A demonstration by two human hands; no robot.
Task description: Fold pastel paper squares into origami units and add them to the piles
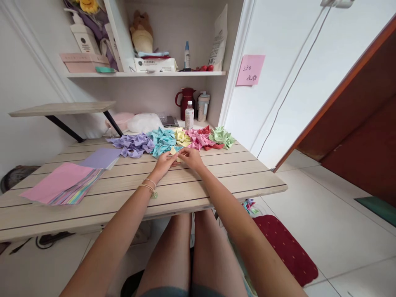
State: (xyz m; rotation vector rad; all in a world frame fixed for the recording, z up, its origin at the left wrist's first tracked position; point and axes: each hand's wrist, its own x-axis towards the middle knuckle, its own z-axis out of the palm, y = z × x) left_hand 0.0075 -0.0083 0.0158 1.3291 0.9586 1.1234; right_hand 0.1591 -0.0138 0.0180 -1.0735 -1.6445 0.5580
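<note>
My left hand [165, 161] and my right hand [191, 157] meet over the middle of a pale wooden table [198, 181]. Both pinch a small yellow folded paper piece [175, 152] between their fingertips. Just behind the hands lies a row of folded paper shapes: purple [131, 144], blue [162, 141], yellow [182, 137], pink [198, 139], red [212, 144] and green [221, 137]. Bracelets circle my left wrist.
A stack of flat coloured paper sheets [66, 183] with a purple sheet [101, 157] lies at the table's left. Behind stand a red jug [186, 99], a white bottle [189, 116] and shelves of clutter. A pink note [250, 69] sticks on the wall. A red mat [286, 247] lies on the floor.
</note>
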